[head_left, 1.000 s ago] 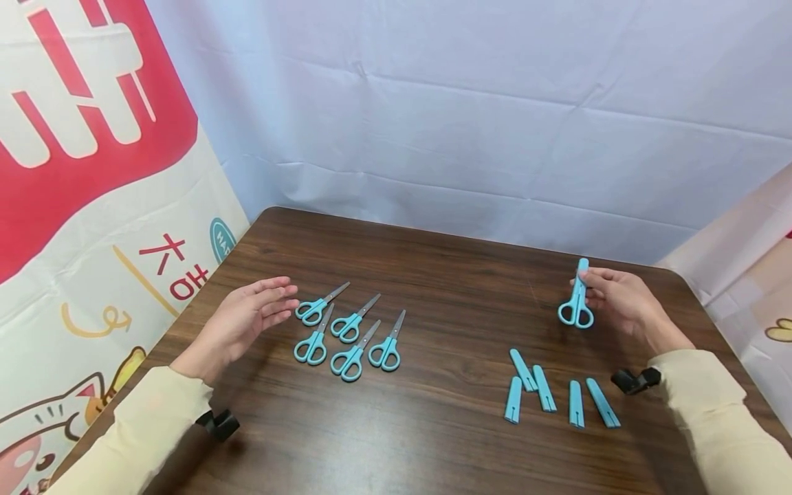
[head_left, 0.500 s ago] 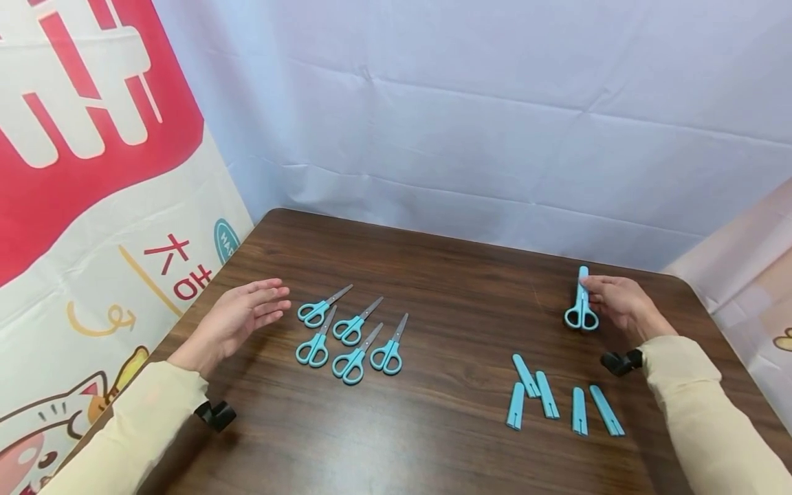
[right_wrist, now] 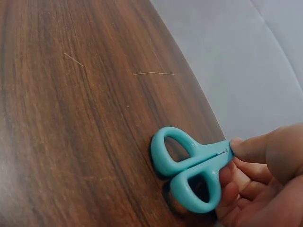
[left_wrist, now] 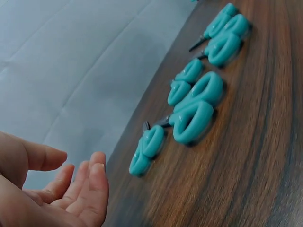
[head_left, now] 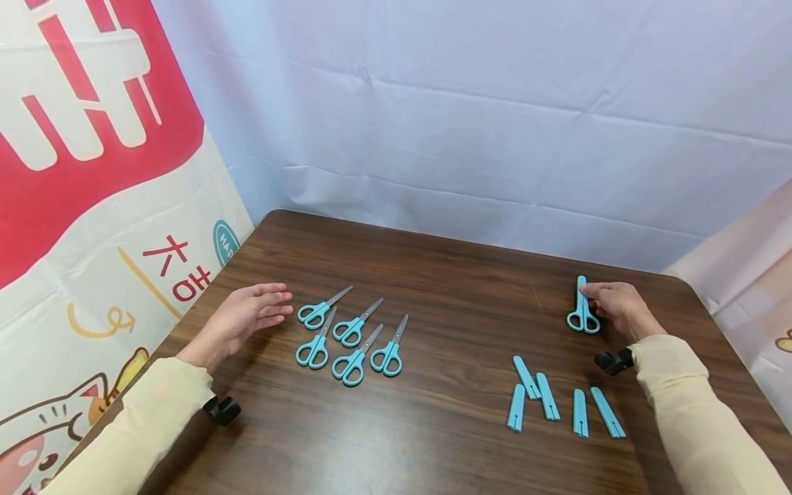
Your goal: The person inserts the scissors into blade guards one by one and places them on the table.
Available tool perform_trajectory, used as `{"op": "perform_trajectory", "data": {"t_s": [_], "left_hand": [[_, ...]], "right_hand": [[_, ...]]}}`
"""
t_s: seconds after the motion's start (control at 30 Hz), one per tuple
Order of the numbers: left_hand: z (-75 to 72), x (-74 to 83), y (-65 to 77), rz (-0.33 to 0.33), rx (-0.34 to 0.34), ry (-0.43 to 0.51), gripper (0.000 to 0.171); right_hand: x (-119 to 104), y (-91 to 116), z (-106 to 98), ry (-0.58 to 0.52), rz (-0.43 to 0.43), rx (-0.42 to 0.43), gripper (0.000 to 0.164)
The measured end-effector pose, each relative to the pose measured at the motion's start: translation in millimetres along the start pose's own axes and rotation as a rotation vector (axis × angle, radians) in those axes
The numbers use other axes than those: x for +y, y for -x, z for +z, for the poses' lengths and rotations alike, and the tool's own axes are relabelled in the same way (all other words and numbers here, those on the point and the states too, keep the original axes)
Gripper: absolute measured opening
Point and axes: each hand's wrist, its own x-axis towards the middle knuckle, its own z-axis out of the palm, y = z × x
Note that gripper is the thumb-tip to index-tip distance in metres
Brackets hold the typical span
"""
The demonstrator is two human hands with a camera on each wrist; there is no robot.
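Observation:
My right hand [head_left: 619, 306] pinches a pair of capped scissors [head_left: 582, 304] between thumb and fingers, at the far right of the table. Its turquoise blade cover points away, and the handle loops face me, at or very near the tabletop in the right wrist view. My left hand [head_left: 247, 313] is held palm inward with extended fingers, holding nothing. Just right of it lie several small scissors [head_left: 351, 324] with turquoise handles and bare blades. Handles of these scissors [left_wrist: 187, 105] also show in the left wrist view beside the left fingers. Several loose blade covers [head_left: 547, 397] lie nearer me than the right hand.
The brown wooden table [head_left: 445, 440] has a rounded far edge close to a pale cloth backdrop [head_left: 433, 124]. A printed cloth [head_left: 173, 268] hangs at the left side. Black camera mounts [head_left: 223, 411] sit under both wrists.
My right hand has lowered the capped scissors toward the tabletop, still holding them. The left hand has stayed nearly in place; the view shifted slightly. Loose scissors and covers lie as before.

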Motion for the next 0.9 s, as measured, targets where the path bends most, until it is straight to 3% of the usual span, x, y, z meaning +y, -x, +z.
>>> {"op": "perform_trajectory", "data": {"t_s": [0.2,0.47,0.6,0.9], "left_hand": [[1.0,-2.8,-5.5,0.007,0.006,-0.107,0.050],[8.2,-5.7,-12.6,-0.009,0.024,-0.194,0.049],[10.4,-6.2,-14.2,-0.013,0.042,-0.231,0.046],[19.9,-6.1,-16.9,0.016,0.059,-0.321,0.042]], "right_hand": [[1,-1,5,0.041,0.026,0.064,0.056],[1,3,9,-0.024,0.012,0.132,0.044],[3,6,10,-0.053,0.003,0.138,0.043],[-1,27,3,0.004,-0.040,0.128,0.050]]}}
